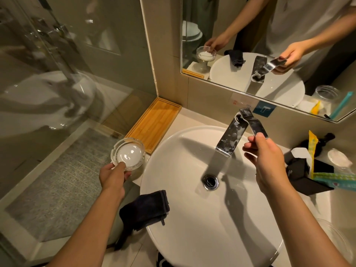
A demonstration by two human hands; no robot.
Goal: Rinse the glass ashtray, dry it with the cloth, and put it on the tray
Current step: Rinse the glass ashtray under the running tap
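My left hand (113, 177) holds the round glass ashtray (128, 153) by its near rim, left of the white sink (192, 228) and just in front of the wooden tray (154, 121). The ashtray's hollow looks milky white. My right hand (264, 160) grips the end of the chrome tap lever (254, 123). No water runs from the spout (229, 140). A dark cloth (146, 209) hangs over the sink's front left rim.
A glass shower wall (57, 83) stands to the left. The mirror (269, 45) hangs behind the tap. Black boxes (308, 176), yellow and teal packets (313, 147) and a glass jar rim (335, 237) crowd the counter on the right.
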